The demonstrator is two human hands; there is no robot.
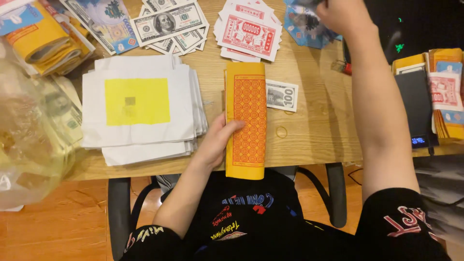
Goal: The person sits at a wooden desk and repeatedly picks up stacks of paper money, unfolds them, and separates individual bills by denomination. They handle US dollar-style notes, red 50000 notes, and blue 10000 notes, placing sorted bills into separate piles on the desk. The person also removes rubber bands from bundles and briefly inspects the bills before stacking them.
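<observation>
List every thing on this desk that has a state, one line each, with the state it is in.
Yellow-orange paper bundle: folded, lying flat, overhanging the desk edge.
Left hand: open, flat against the bundle's side.
Right hand: raised over the blue notes, grip unclear.
White sheets with yellow square: stacked, fanned.
Green banknotes: spread loosely.
Red-and-white notes: fanned pile.
Single banknote: partly tucked under the bundle.
Plastic bag: crumpled, holding notes.

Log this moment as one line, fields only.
left hand: flat on folded yellow-orange paper | right hand: reaching to blue sheets | grey note: under paper's right edge
</observation>
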